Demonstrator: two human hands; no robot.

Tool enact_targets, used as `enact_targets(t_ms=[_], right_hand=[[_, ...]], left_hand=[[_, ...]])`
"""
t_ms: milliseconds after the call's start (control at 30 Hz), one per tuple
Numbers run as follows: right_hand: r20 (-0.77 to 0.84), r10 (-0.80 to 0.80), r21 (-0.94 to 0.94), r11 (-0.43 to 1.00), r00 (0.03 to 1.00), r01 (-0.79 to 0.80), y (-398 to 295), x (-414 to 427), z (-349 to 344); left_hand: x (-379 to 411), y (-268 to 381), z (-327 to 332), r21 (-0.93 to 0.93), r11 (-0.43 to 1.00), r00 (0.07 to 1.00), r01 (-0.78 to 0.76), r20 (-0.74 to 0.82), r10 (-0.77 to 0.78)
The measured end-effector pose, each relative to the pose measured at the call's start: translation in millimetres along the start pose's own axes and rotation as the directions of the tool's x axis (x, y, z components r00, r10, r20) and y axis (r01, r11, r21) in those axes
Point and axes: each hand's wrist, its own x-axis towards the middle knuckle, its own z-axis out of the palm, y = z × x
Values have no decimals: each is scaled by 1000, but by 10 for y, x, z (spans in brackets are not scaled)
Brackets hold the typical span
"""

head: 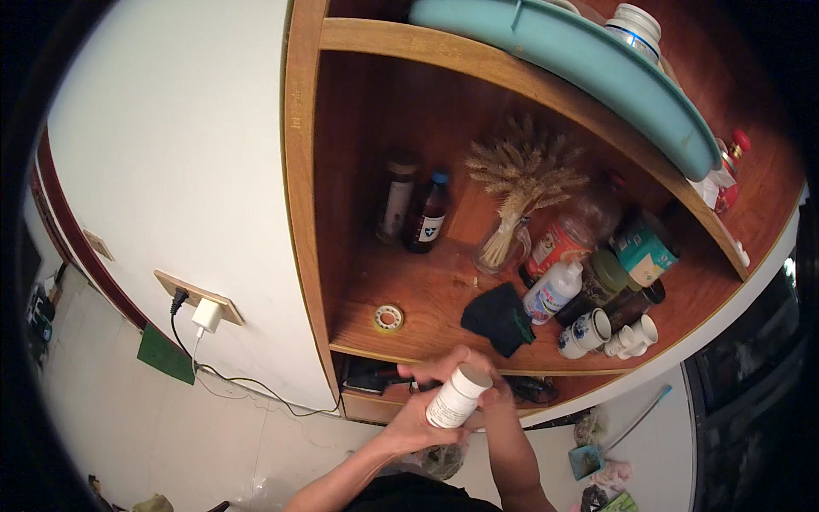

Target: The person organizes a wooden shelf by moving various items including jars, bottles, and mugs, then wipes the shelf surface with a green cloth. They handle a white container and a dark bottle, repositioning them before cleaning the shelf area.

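A white plastic bottle [451, 404] with a ridged cap and a printed label is held, tilted, in my left hand [409, 424], whose fingers wrap its lower part. My right hand [457, 363] is blurred by motion, close behind and beside the white cap [472, 377]. Its fingers reach leftward past the cap. Whether they touch it is hidden. Both hands are in front of the lower edge of a wooden shelf [409, 336]. On that shelf lie a roll of clear tape [388, 317] and a dark folded cloth [499, 317].
Farther in stand a dark bottle with a blue cap [427, 214], a lidded jar [397, 201] and dried wheat ears [524, 163] in a glass vessel. A white squeeze bottle [553, 291] and blue-and-white cups [584, 333] are rightward. A teal basin [576, 70] is above; plugged cables [206, 317] are left.
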Motion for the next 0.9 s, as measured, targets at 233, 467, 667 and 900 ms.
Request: enact_targets(t_ms=[233, 467, 667, 900], right_hand=[[-364, 249, -884, 209, 897, -417, -768, 129, 366], [-343, 369, -805, 358, 864, -473, -1054, 153, 486], [-171, 382, -967, 110, 908, -229, -1040, 250, 445], [114, 236, -954, 296, 965, 40, -993, 139, 363]], left_hand=[[-32, 252, -84, 681, 732, 896, 2, -326, 301], [-42, 266, -105, 760, 646, 857, -73, -284, 431], [-47, 149, -192, 671, 735, 915, -97, -231, 332], [-41, 125, -271, 522, 844, 963, -119, -145, 226]])
